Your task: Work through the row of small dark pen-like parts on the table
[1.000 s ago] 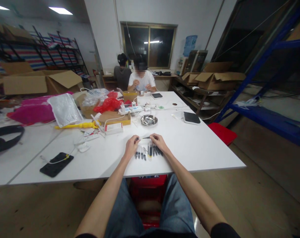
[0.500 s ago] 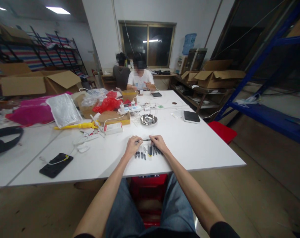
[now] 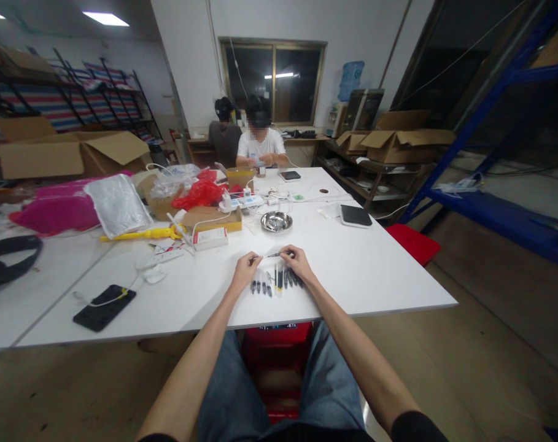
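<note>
My left hand (image 3: pixel 245 270) is closed in a pinch on a thin pen part, its dark end (image 3: pixel 251 261) showing at the fingers. My right hand (image 3: pixel 298 262) pinches a slim dark pen barrel (image 3: pixel 274 255) that points left toward it. Between the two hands runs a thin pale length; whether the pieces join there I cannot tell. On the white table just below lie several black-tipped clear pen pieces (image 3: pixel 261 287), a few upright-laid dark refills with yellow ends (image 3: pixel 279 278), and several black pen pieces (image 3: pixel 288 278) partly under my right hand.
A shiny metal bowl (image 3: pixel 277 221) stands beyond my hands. Leftward are a small white box (image 3: pixel 210 239), a yellow tool-like object (image 3: pixel 143 234), a phone with a cable (image 3: pixel 104 308) and headphones (image 3: pixel 11 261). A black-topped device (image 3: pixel 356 215) lies right. Two people sit at the back.
My hands have moved slightly apart, the right one a little up and to the right, and the thin length between them shows more. The person opposite has brought their hands together.
</note>
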Motion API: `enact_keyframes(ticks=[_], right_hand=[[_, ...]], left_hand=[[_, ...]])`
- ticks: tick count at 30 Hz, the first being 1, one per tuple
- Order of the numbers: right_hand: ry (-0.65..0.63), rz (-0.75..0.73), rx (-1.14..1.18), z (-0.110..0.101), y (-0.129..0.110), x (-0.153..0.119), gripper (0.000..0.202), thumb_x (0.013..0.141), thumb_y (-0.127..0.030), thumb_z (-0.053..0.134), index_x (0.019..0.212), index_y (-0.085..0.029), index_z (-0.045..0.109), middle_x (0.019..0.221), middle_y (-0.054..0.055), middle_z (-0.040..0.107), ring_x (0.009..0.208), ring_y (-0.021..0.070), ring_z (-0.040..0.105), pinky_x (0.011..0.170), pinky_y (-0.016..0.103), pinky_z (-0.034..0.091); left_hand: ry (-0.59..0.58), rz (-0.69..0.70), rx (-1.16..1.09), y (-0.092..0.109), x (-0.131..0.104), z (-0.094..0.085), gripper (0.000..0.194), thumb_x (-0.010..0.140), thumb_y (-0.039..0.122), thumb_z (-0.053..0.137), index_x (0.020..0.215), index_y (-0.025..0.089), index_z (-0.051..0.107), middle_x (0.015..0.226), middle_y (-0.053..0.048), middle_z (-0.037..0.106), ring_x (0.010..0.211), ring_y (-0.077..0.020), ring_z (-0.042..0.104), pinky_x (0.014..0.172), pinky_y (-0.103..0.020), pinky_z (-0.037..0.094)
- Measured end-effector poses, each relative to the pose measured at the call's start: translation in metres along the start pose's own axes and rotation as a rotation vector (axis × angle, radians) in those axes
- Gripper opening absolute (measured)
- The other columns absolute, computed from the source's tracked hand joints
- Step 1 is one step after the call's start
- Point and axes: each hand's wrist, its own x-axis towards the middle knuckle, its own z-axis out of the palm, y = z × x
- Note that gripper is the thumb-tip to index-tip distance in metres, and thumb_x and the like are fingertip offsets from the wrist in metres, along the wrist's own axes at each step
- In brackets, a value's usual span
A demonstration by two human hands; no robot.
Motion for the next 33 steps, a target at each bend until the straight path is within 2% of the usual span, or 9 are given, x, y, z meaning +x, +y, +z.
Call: enact_keyframes(ticks=[3,6,9,13,18,24,27,30,33], right_hand=[[-0.027,0.038,-0.048,0.001,-0.001,-0.002,0.041,0.086,-0.05,0.057,0.067,-0.016,0.066,0.063,0.001,0.062,0.062,0.0151,0.052,0.063,0.027,0.038],[-0.04,0.058,-0.077,0.002,-0.002,-0.002,0.052,0.091,-0.054,0.048,0.056,-0.017,0.059,0.052,-0.001,0.052,0.055,0.0141,0.046,0.06,0.027,0.035],[-0.001,0.005,-0.026,0.001,-0.001,-0.001,0.037,0.087,-0.048,0.056,0.07,-0.016,0.066,0.067,0.002,0.063,0.066,0.0157,0.052,0.065,0.027,0.039],[-0.022,0.001,0.017,0.0,0.001,0.001,0.024,0.079,-0.039,0.065,0.084,-0.016,0.07,0.083,0.005,0.07,0.073,0.0173,0.057,0.071,0.028,0.042],[-0.043,0.022,0.011,0.0,-0.001,-0.001,0.02,0.077,-0.035,0.066,0.08,-0.015,0.071,0.079,0.005,0.071,0.07,0.0173,0.057,0.07,0.029,0.042],[-0.055,0.022,-0.042,0.002,-0.003,-0.003,0.018,0.079,-0.032,0.063,0.078,-0.016,0.071,0.075,0.005,0.07,0.068,0.0178,0.056,0.069,0.03,0.042],[-0.018,0.016,-0.107,0.001,0.002,-0.001,0.018,0.079,-0.031,0.062,0.083,-0.017,0.073,0.082,0.006,0.072,0.073,0.0193,0.057,0.074,0.032,0.044],[0.066,0.048,-0.153,0.002,0.011,0.003,0.021,0.078,-0.03,0.061,0.088,-0.017,0.074,0.087,0.008,0.073,0.074,0.0201,0.058,0.076,0.034,0.045],[0.105,0.018,-0.216,0.003,0.017,0.005,0.023,0.078,-0.027,0.06,0.095,-0.018,0.074,0.095,0.009,0.072,0.085,0.023,0.06,0.083,0.037,0.046]], left_hand=[[0.019,-0.002,-0.032,0.0,0.001,-0.001,0.013,0.081,0.031,0.061,0.083,0.018,0.062,0.073,0.002,0.062,0.069,-0.0141,0.056,0.067,-0.025,0.042],[0.022,0.003,-0.079,0.001,0.001,-0.001,0.016,0.077,0.029,0.064,0.089,0.019,0.062,0.075,0.002,0.062,0.069,-0.0135,0.056,0.066,-0.024,0.042],[0.015,-0.024,-0.086,0.004,0.0,-0.001,0.023,0.079,0.037,0.064,0.093,0.018,0.065,0.074,0.002,0.063,0.066,-0.0135,0.054,0.064,-0.025,0.042],[-0.026,-0.01,-0.045,0.005,0.001,-0.002,0.03,0.088,0.04,0.052,0.079,0.017,0.068,0.073,-0.001,0.067,0.068,-0.0148,0.056,0.066,-0.027,0.043],[-0.006,-0.029,-0.057,0.002,0.001,-0.004,0.023,0.082,0.036,0.057,0.077,0.016,0.07,0.074,-0.002,0.07,0.071,-0.0161,0.06,0.068,-0.027,0.044],[0.012,-0.033,-0.048,-0.003,0.0,-0.003,0.019,0.083,0.033,0.059,0.078,0.017,0.07,0.077,-0.004,0.069,0.074,-0.0172,0.06,0.07,-0.029,0.045],[0.056,-0.027,-0.029,-0.004,0.001,-0.002,0.016,0.083,0.03,0.061,0.09,0.018,0.069,0.085,-0.004,0.068,0.079,-0.0168,0.061,0.073,-0.029,0.046],[0.118,-0.014,-0.031,-0.005,0.003,-0.001,0.031,0.083,0.025,0.061,0.114,0.021,0.061,0.097,-0.004,0.066,0.088,-0.0164,0.061,0.08,-0.029,0.047],[0.16,0.022,0.008,-0.009,0.005,-0.001,0.035,0.084,0.018,0.056,0.119,0.021,0.057,0.103,-0.005,0.063,0.096,-0.0177,0.06,0.088,-0.032,0.048]])
